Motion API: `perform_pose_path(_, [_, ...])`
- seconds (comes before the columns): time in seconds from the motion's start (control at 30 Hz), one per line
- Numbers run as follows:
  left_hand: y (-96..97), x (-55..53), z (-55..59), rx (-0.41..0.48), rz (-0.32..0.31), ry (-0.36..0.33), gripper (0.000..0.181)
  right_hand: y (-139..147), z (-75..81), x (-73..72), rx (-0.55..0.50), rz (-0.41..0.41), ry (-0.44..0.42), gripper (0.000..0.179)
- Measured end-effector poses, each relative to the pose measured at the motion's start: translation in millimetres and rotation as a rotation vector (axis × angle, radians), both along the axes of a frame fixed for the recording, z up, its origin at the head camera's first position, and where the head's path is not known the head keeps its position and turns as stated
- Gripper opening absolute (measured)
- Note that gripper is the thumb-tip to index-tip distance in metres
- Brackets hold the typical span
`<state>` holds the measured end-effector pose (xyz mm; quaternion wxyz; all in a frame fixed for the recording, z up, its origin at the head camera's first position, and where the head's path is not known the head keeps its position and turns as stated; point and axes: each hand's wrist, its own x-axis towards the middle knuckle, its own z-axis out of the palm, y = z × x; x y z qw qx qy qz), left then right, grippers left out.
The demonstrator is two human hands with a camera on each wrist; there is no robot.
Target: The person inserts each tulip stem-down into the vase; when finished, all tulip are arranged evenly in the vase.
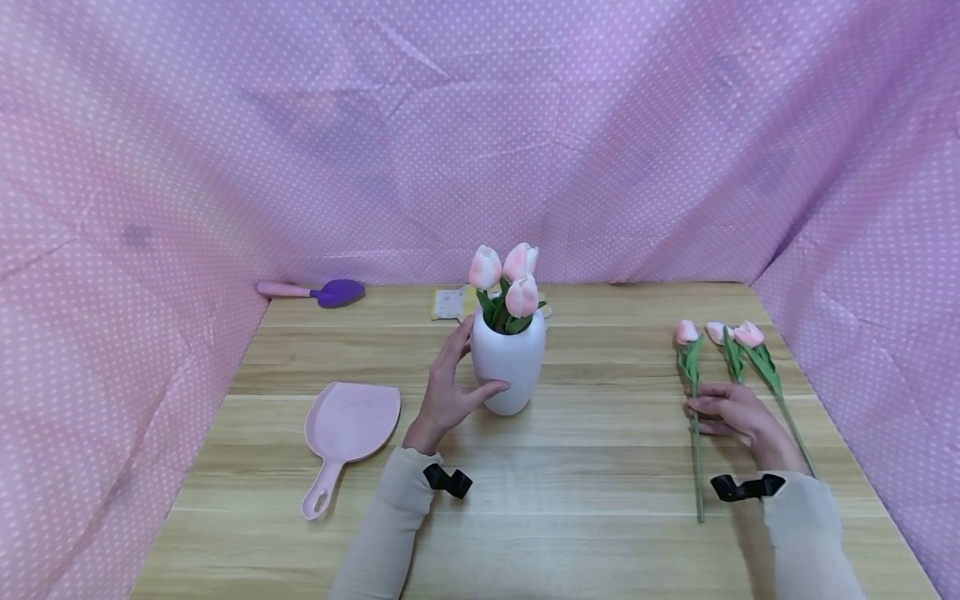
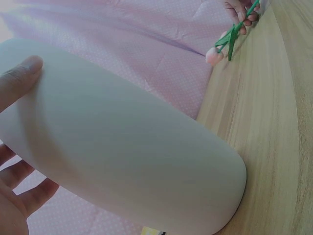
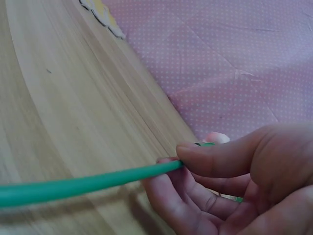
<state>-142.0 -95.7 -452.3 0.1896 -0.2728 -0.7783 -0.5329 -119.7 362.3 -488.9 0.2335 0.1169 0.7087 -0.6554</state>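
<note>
A white vase [image 1: 508, 367] stands on the table with three pink-and-white tulips [image 1: 522, 296] in its mouth. My left hand [image 1: 450, 392] holds the vase from its left side, thumb across the front; in the left wrist view the thumb [image 2: 22, 81] lies on the smooth white wall and the other fingers reach round beneath. On the right, my right hand [image 1: 738, 417] pinches the green stem of a single tulip [image 1: 687, 333]. The right wrist view has that stem [image 3: 98, 180] between thumb and fingertips. Two more tulips [image 1: 748, 335] lie just beyond and beside this hand.
To the left lies a pink dustpan [image 1: 352, 421], handle toward me. A purple trowel [image 1: 339, 292] with a pink handle rests at the back left edge. Behind the vase is a flat yellow-and-white item [image 1: 450, 304], partly hidden. Pink dotted cloth [image 1: 480, 150] encloses the wooden table [image 1: 585, 517].
</note>
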Motion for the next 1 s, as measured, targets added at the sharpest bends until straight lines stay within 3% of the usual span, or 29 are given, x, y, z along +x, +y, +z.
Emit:
perform_pose_path(0.13, [-0.1, -0.2, -0.1, -0.001, 0.001, -0.006, 0.106, -1, -1.4, 0.3, -0.141, -0.011, -0.008, 0.030])
perform_pose_path(0.43, [-0.2, 0.0, 0.0, 0.002, 0.000, -0.018, 0.106, -6, -8.8, 2.5, -0.472, 0.002, 0.035, 0.036])
perform_pose_path(0.83, [0.6, -0.1, 0.9, 0.011, -0.003, -0.010, 0.107, -22, -14.1, 5.8, -0.668, -0.068, 0.099, 0.038])
perform_pose_path(1.0, [0.7, -0.4, 0.5, 0.010, 0.000, -0.011, 0.107, -30, -14.9, 7.5, -0.744, -0.133, 0.110, 0.036])
